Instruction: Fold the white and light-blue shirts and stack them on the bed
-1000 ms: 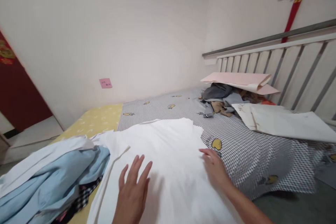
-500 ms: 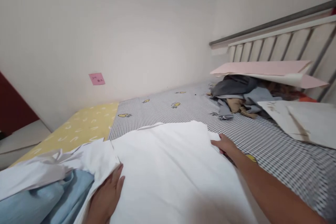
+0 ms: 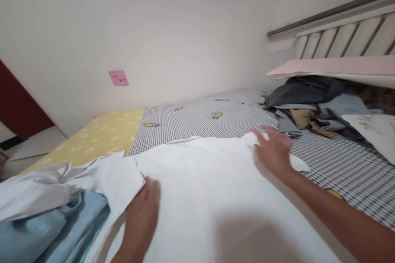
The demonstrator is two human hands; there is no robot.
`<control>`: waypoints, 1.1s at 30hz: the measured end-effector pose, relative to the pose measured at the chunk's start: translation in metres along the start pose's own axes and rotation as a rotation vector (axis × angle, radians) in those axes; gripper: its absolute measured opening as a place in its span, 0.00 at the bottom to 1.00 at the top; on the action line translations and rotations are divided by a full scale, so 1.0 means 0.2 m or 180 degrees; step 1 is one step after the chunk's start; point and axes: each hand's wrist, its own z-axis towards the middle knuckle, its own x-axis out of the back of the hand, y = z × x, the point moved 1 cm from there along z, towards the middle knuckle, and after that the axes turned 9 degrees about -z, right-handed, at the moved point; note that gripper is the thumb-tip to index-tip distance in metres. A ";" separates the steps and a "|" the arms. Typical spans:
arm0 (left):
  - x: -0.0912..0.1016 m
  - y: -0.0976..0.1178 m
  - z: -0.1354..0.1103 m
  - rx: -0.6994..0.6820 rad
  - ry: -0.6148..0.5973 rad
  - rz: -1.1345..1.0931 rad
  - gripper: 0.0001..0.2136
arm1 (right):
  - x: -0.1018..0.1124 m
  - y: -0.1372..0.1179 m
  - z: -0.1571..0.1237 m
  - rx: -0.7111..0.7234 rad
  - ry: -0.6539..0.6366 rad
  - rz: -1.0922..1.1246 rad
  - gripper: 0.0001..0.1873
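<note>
A white T-shirt point(image 3: 197, 181) lies spread over the bed, its collar edge toward the wall. My right hand point(image 3: 273, 148) rests at its far right shoulder with the fingers apart, holding nothing. Beyond that wrist a bit of the right sleeve point(image 3: 299, 163) sticks out. My left hand point(image 3: 146, 203) lies along the shirt's left side, near the left sleeve, fingers stretched out and slightly blurred. Just left of it are a crumpled white cloth point(image 3: 40, 195) and a light blue garment point(image 3: 74, 230).
A checked bedsheet point(image 3: 191, 121) with pineapple prints meets a yellow patterned cloth point(image 3: 108, 131) at the left. Several dark and tan clothes point(image 3: 308, 94) are heaped at the right under a pink sheet point(image 3: 336, 65), beside a radiator point(image 3: 345, 41). A pink note point(image 3: 118, 78) is on the wall.
My right hand has let go of the right sleeve and moved up onto the shoulder; the sleeve now lies out to the right. My left hand has shifted slightly right. The view has turned left.
</note>
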 end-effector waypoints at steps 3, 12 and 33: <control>-0.07 0.17 0.10 -0.1142 -0.0544 -0.0204 0.23 | -0.06 -0.38 -0.13 0.1554 -0.1050 0.0384 0.25; -0.08 -0.46 0.51 0.1200 -0.1119 0.0126 0.27 | -0.55 -0.01 0.15 0.0298 -0.2180 -0.0186 0.31; 0.33 0.21 -1.18 0.0653 -0.0887 0.0281 0.26 | 0.38 0.18 -1.09 0.0452 -0.1385 -0.0151 0.27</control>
